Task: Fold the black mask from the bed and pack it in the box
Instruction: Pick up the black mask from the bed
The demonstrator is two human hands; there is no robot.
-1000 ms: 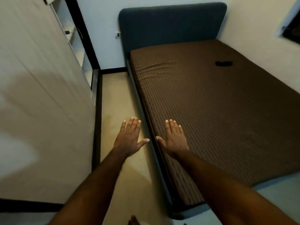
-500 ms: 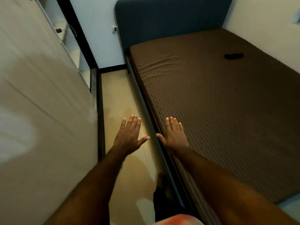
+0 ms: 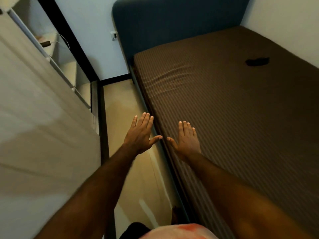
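Observation:
A small black mask lies on the brown striped bed sheet, far up the bed towards the right wall. My left hand is held out flat over the floor beside the bed, fingers straight, holding nothing. My right hand is stretched out flat over the bed's near left edge, also empty. Both hands are far from the mask. No box is in view.
A dark blue padded headboard stands at the bed's far end. A pale wardrobe lines the left side, leaving a narrow strip of beige floor between it and the bed. A white wall borders the bed on the right.
The view has moved forward along the bed, so the mask and headboard appear closer. Both hands stay flat and empty in front of me.

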